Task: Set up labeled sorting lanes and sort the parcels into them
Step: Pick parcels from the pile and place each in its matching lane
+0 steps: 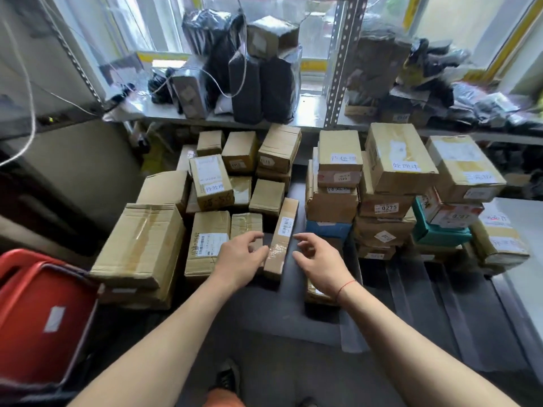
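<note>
Both hands flank narrow box [280,239]; left hand [239,258] touching.

Cardboard parcels [141,248] crowd the dark floor [273,318] in stacks.

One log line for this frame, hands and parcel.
left hand: touches narrow parcel | right hand: open, beside it | parcel: upright among boxes

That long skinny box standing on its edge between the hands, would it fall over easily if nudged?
Probably yes. The long narrow box stands on a thin edge, so a sideways push would likely tip it. Its cardboard looks stiff, so it should lift without bending. Glossy tape near the left hand may feel slippery.
</note>
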Motion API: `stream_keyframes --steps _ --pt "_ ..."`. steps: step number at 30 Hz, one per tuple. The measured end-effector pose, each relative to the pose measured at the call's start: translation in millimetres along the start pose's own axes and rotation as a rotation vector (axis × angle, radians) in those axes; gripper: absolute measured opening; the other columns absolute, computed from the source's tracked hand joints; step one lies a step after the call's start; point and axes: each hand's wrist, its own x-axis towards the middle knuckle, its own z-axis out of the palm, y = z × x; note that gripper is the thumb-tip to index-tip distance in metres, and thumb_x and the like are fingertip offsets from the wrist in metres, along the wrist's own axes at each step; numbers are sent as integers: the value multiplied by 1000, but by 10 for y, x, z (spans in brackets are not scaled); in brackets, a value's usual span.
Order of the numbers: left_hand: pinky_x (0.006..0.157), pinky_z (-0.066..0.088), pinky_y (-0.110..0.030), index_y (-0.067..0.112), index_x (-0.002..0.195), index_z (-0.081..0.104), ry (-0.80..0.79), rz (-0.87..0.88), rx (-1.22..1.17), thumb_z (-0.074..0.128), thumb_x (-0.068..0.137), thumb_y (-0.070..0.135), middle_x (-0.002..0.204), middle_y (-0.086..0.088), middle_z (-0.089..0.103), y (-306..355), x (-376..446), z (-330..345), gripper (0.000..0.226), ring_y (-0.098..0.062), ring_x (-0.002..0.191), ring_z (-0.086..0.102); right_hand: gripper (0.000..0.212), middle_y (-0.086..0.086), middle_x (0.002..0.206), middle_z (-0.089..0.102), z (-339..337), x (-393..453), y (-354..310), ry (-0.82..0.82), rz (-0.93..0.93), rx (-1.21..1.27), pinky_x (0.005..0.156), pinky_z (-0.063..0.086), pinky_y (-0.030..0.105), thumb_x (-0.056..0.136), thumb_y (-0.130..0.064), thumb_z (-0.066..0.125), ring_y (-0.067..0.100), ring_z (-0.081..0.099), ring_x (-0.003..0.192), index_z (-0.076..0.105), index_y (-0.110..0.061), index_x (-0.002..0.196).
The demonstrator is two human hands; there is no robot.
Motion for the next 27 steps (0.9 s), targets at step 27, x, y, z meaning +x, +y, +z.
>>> stream_keyframes --steps 27 --pt "127 24 -42 12 162 20 -104 -176 -60 61 103 31 170 -10 17 -1463 745 -626 75 -34 153 26 60 0 144 60 1827 952 -916 -77 185 -177 108 51 33 96 -18 70 18 61 127 50 -27 152"
